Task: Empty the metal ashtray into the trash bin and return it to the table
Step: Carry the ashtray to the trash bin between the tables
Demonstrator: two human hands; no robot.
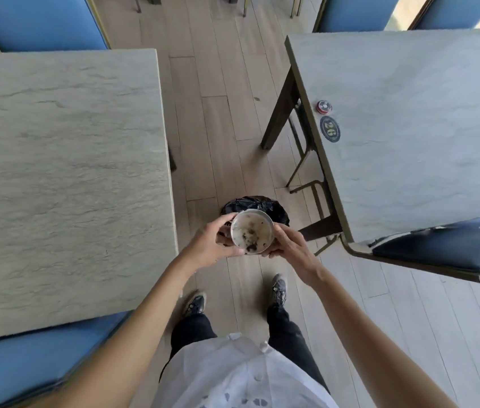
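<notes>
Both hands, left hand [212, 242] and right hand [288, 245], are gripping the metal ashtray [252, 232] by its rim above the black-lined trash bin [274, 209]; probably light, rigid, slippery, ash still inside.

You've only got one view here, a wide-angle cam on your head, pointing forward and steeply down. It looks along your arms at both hands, close in, with the floor [218, 113] aisle between two tables [56, 157] stretching ahead and edges bending.
</notes>
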